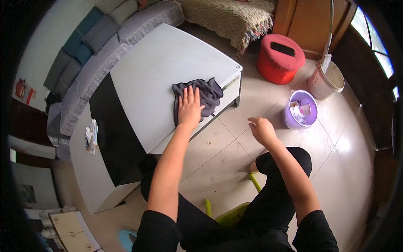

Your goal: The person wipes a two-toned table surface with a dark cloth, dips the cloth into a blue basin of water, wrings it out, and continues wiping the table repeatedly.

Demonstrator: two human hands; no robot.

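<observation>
Pale tabletop [147, 67] spreads beneath and leftward of the left hand [191, 110], which lies flat, fingers extended, on a dark grey cloth [212, 93] rumpled near the table's edge; it presses rather than pinches. Being thin and limp, the cloth should handle light and soft (nothing fragile), with the bunched folds right of the fingers the easiest hold. Right of that, the right hand [263, 131] hangs loosely half-curled in the air, near a purple bin [288, 115]; whether its palm is empty, I cannot tell.
</observation>
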